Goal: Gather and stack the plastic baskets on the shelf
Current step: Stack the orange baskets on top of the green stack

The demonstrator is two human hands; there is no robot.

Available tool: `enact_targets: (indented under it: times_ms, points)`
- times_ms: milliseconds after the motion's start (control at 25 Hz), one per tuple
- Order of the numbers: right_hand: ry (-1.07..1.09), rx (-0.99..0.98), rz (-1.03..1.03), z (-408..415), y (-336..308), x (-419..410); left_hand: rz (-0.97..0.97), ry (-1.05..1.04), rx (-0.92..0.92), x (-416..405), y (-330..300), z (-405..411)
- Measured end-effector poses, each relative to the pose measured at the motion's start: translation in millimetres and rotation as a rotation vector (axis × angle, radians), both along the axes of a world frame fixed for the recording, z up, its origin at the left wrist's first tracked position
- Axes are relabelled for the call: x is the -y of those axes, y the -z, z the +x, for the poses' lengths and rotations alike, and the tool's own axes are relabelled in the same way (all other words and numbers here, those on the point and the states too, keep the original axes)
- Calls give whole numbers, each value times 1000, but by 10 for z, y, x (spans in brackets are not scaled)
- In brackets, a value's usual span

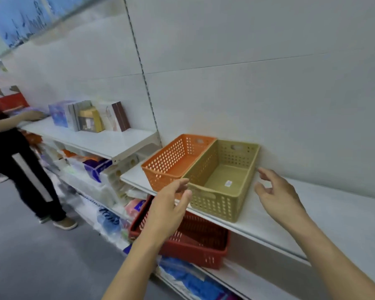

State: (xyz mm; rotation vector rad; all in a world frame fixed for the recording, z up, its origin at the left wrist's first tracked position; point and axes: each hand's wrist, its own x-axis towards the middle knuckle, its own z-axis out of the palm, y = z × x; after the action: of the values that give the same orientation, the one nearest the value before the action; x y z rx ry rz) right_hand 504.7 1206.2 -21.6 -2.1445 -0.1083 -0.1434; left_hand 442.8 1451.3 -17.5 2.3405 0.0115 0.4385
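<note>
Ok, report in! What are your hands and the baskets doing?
Left hand, right hand open, flanking olive perforated plastic basket. Orange perforated plastic basket touching beside it. Nothing blocking.

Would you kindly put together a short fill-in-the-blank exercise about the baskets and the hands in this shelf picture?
1. On the shelf, the orange basket stands directly to the left of the ______ basket.
2. A small white ______ lies on the floor of that basket.
3. The red basket sits on the shelf ______ the other two.
4. The left hand and the right hand are both ______, holding nothing.

Missing words: olive-green; label; below; open
</note>
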Motion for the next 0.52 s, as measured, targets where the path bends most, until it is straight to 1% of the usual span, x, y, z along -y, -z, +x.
enact_targets:
  times_ms: [160,240,280,320,400,440,520]
  points:
    - [160,-106,-177,509,26,-311,126,30,22,-780,-64,965]
    - [254,-174,-216,670,63,-469,189,26,12,-1164,-111,1487]
    - [302,-208,-235,760,75,-549,214,16,-25,-1348,-132,1751]
    - [341,-245,-259,816,86,-607,240,-10,-106,-1497,-130,1974]
    - [390,-297,-291,865,83,-688,286,-42,-317,-1705,-85,2325]
    - [410,-310,-287,860,74,-726,255,-22,-401,-1780,-41,2435]
    - [450,-318,-261,826,48,-800,116,48,-466,-1872,44,2551]
